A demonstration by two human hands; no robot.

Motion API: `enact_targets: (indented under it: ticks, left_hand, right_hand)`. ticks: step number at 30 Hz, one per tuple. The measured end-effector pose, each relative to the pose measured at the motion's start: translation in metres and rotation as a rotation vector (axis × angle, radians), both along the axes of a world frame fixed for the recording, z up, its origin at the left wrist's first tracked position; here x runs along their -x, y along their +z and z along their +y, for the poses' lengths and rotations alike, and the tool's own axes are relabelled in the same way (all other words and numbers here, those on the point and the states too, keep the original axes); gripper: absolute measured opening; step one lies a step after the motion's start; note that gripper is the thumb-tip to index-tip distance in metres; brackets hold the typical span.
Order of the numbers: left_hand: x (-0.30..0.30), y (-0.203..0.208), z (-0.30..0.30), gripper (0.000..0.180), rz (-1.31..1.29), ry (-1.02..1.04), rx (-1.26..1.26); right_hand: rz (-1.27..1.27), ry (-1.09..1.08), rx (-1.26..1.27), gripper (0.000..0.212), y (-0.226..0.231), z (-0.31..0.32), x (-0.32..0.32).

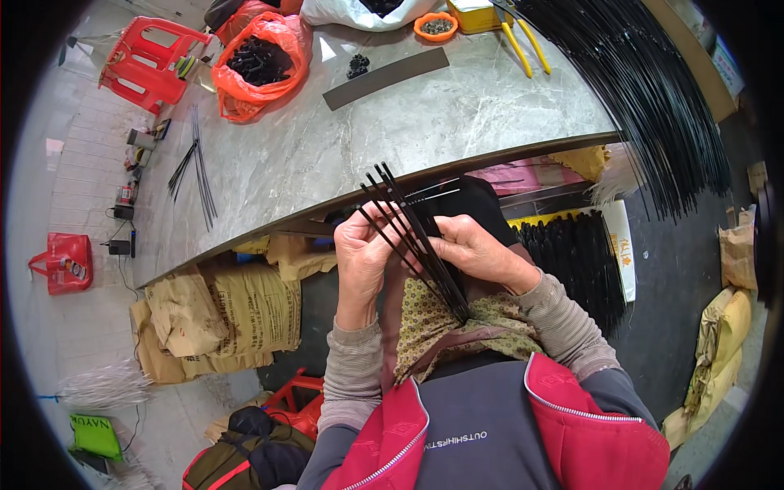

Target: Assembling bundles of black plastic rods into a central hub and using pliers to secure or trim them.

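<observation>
Just below the curved edge of the grey marble-patterned table (457, 114), I see my left hand (361, 249) and right hand (469, 249) both clenched on a fan of thin, glossy black rods (412, 233), held over a patterned apron (433, 322). Across that table lie a flat dark strip (385, 78), an orange bag (260, 65) and a huge sheaf of black rods (653, 98).

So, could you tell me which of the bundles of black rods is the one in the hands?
The small fanned bundle of black rods, gripped by left hand and right hand; the big pile lies on the table.
</observation>
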State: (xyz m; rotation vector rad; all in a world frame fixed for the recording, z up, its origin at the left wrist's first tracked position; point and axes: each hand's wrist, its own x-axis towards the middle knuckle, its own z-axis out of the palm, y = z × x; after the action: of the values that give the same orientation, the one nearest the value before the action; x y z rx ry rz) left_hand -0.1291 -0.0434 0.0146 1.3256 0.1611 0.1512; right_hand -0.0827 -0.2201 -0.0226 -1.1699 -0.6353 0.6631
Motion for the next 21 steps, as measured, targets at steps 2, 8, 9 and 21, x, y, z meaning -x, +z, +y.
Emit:
enact_targets:
  ticks: [2, 8, 9, 21]
  left_hand:
    - [0.000, -0.001, 0.000, 0.017, -0.006, -0.003, 0.008]
    - [-0.001, 0.004, -0.002, 0.018, 0.033, 0.002, 0.011]
    - [-0.001, 0.004, -0.001, 0.018, 0.036, 0.006, 0.009]
    - [0.001, 0.004, -0.005, 0.006, -0.002, -0.026, 0.052]
  right_hand:
    - [0.002, 0.001, -0.018, 0.019, -0.002, 0.001, 0.001]
    - [-0.018, 0.015, 0.020, 0.021, -0.005, 0.002, 0.000]
    - [0.046, 0.021, -0.001, 0.021, -0.003, 0.003, 0.001]
    - [0.207, 0.079, -0.036, 0.022, 0.006, 0.003, 0.001]
